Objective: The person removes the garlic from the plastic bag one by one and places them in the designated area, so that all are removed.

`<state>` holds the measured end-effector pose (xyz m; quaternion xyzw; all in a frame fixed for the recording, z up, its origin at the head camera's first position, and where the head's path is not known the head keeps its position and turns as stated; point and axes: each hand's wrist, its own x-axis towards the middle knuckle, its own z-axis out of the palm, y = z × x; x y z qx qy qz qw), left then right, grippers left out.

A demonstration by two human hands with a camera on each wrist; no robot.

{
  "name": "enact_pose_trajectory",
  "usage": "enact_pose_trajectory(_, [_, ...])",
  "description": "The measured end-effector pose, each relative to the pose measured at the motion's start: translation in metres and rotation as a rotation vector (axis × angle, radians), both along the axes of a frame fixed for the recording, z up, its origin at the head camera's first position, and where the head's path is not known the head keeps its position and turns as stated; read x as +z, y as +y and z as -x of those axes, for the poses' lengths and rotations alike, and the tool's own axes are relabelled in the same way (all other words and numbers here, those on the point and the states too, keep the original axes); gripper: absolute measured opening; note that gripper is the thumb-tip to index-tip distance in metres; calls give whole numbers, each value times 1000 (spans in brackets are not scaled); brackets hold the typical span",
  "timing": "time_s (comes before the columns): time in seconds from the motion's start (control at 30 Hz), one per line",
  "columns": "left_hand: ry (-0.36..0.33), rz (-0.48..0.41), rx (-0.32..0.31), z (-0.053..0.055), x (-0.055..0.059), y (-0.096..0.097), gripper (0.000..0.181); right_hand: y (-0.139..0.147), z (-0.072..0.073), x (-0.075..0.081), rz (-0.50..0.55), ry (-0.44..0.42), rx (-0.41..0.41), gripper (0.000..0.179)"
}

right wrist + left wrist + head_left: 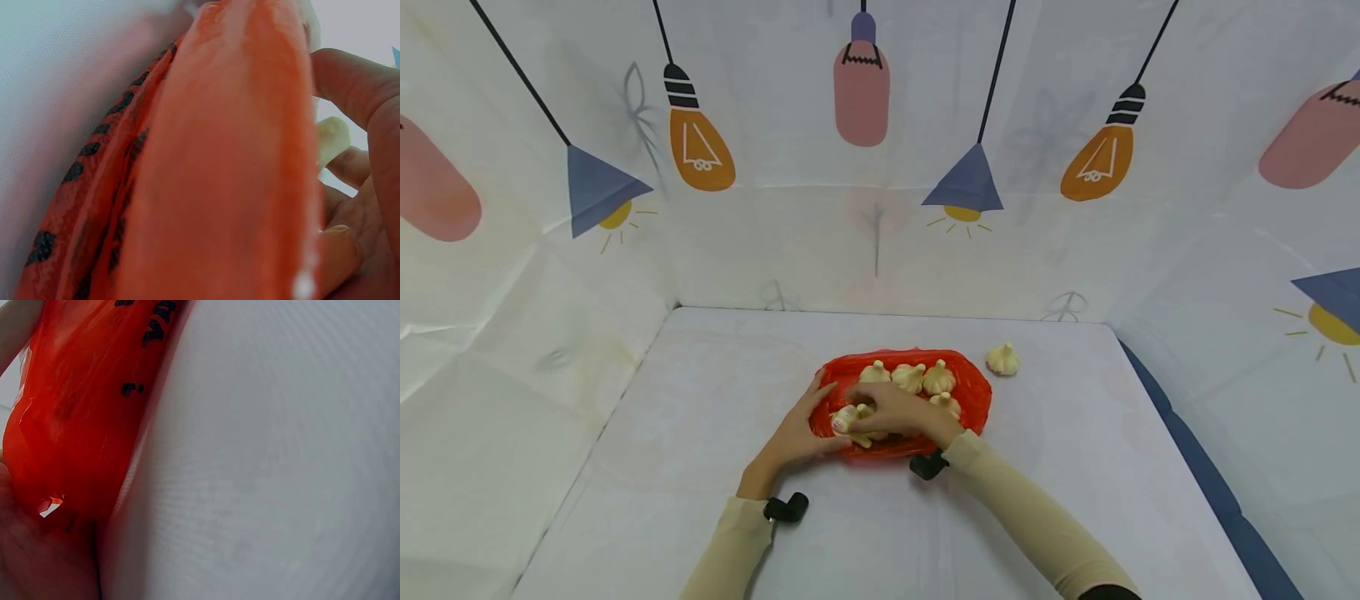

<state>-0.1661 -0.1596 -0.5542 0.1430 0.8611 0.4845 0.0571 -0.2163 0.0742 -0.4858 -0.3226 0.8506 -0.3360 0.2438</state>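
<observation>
A red tray, covered in shiny red plastic, holds several pale garlic bulbs. My left hand grips the tray's left end, its fingers at the far corner and its thumb along the near edge. In the left wrist view, the palm lies against the red plastic. Reaching over the tray from the right, my right hand has its fingers bent around a garlic bulb in the near left part. The right wrist view shows a garlic stem beside those fingers; the tray wall hides most of the bulb.
One more garlic bulb lies on the white table, right of the tray's far corner. Hanging sheets printed with lamps stand behind the table and at both sides. Each wrist wears a small black camera.
</observation>
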Motion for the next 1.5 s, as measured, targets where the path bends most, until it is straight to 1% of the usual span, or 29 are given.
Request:
enact_pose_trajectory(0.1, [3,1,-6,0,-1,0,105,-1,-1,0,-7,-1,-2,38])
enact_pose_trajectory(0.37, [1,-9,-12,-1,0,-1,106,-3,-2,1,-57,10,-3,37])
enact_pose_trajectory(0.63, [-25,-1,5,-2,1,0,107,2,-2,0,-41,14,-17,30])
enact_pose_trajectory(0.83, [-22,1,1,-2,1,1,107,8,-2,6,-3,-12,-51,27])
enact_pose_trajectory(0.93, [-30,0,2,-3,2,1,107,10,-3,8,-25,-2,-62,25])
enact_pose_trajectory(1.07, [-45,8,4,-3,3,2,108,10,-3,10,-72,-2,-69,28])
enact_pose_trajectory(1.2, [-34,14,-5,-2,4,1,107,12,-4,10,-64,-17,-70,31])
enact_pose_trajectory(1.4, [-19,0,-14,-2,3,-1,108,15,-3,8,-46,-44,-115,51])
enact_pose_trajectory(1.5, [-28,10,-8,-2,2,-1,109,15,-3,6,-59,-14,-122,46])
